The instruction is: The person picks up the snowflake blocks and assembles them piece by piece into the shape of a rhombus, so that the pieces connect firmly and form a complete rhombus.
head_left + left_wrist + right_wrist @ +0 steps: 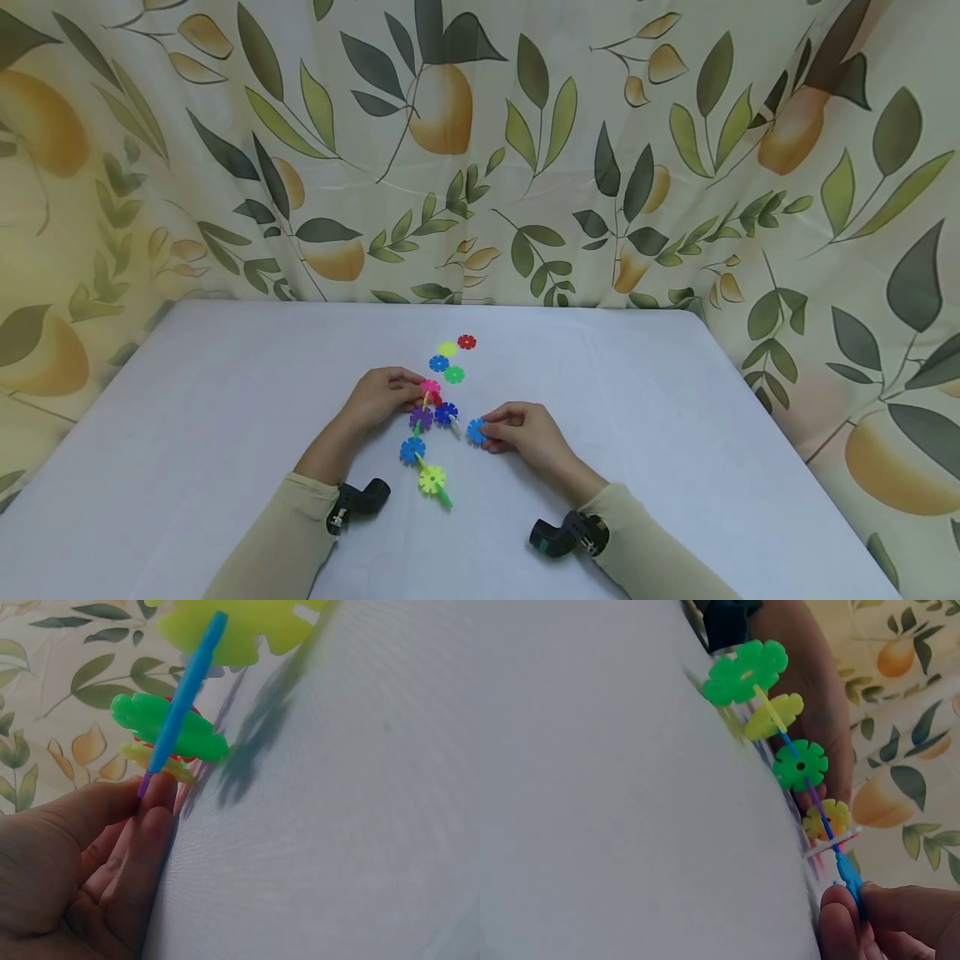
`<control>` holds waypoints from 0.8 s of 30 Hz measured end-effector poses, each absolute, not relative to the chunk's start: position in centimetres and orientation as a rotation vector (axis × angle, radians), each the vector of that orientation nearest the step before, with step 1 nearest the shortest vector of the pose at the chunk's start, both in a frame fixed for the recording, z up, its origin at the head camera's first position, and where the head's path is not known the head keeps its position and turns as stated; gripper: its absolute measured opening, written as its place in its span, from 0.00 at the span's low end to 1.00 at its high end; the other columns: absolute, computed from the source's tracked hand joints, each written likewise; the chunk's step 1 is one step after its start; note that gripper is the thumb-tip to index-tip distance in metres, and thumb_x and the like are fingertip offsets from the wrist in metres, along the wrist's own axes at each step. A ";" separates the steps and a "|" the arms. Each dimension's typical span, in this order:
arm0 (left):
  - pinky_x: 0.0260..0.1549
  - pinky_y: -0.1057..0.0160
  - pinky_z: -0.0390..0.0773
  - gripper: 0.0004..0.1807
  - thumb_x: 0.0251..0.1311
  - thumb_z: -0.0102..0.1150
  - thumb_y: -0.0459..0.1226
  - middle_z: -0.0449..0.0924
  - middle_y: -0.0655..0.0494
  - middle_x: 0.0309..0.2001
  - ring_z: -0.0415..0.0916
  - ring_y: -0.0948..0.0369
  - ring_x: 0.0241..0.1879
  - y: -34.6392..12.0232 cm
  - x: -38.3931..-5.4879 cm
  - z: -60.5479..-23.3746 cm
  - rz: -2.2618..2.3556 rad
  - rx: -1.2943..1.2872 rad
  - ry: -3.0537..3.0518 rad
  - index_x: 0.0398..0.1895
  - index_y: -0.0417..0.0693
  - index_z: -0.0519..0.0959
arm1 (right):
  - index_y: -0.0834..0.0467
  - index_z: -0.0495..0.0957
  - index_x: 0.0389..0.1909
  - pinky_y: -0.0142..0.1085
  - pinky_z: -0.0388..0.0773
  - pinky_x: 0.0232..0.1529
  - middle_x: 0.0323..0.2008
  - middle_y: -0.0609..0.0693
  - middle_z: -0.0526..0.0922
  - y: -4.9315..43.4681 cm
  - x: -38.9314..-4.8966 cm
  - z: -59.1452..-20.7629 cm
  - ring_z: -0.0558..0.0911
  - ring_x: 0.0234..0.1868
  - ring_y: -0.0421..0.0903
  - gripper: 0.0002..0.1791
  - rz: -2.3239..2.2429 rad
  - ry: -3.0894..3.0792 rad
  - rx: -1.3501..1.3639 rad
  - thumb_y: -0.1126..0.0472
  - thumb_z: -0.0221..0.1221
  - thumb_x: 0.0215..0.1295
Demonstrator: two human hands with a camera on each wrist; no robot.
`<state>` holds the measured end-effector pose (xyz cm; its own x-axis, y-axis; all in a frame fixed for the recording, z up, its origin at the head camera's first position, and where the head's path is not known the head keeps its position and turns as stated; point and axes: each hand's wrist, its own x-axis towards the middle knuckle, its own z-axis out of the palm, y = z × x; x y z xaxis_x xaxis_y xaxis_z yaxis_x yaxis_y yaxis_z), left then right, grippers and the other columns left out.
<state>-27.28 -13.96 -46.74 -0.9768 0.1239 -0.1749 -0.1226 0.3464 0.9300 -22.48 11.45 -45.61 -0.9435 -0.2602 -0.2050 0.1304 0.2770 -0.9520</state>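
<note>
My left hand (384, 403) holds a chain of slotted, flower-shaped plastic discs by its far end, where a pink disc (431, 387) sits. From there the chain runs toward me through a purple disc (422, 418), a blue disc (412, 451) and a yellow disc (432, 478) to a green disc (444, 498). A side branch carries a dark blue disc (446, 412) and a white disc (832, 843). Between thumb and fingertips, my right hand (531, 435) pinches a light blue disc (476, 431), edge close to the white one.
Beyond the chain lie loose discs: red (467, 342), yellow (447, 348), blue (438, 363) and green (454, 375). A white cloth covers the table (225, 400), and a leaf-and-fruit patterned curtain (480, 208) hangs behind it. Each wrist wears a black camera.
</note>
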 end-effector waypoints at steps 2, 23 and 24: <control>0.38 0.64 0.84 0.12 0.64 0.62 0.36 0.86 0.50 0.35 0.83 0.62 0.33 -14.0 -27.3 -46.8 1.687 -0.001 2.391 0.47 0.38 0.82 | 0.68 0.82 0.44 0.34 0.85 0.37 0.32 0.56 0.88 11.5 -22.2 -45.6 0.86 0.29 0.43 0.11 -1.716 2.207 -0.132 0.65 0.63 0.64; 0.37 0.64 0.84 0.12 0.64 0.63 0.36 0.86 0.50 0.34 0.83 0.62 0.32 -14.0 -27.2 -46.8 1.674 0.012 2.415 0.46 0.38 0.83 | 0.71 0.79 0.49 0.36 0.85 0.38 0.35 0.60 0.88 10.1 -20.7 -45.1 0.87 0.30 0.44 0.16 -1.737 2.140 -0.118 0.64 0.63 0.65; 0.37 0.64 0.84 0.12 0.64 0.63 0.36 0.86 0.51 0.34 0.83 0.62 0.32 -14.0 -27.2 -46.8 1.668 0.008 2.419 0.46 0.39 0.83 | 0.71 0.79 0.48 0.37 0.85 0.38 0.35 0.60 0.88 10.0 -20.7 -45.1 0.87 0.30 0.45 0.16 -1.743 2.146 -0.108 0.64 0.63 0.65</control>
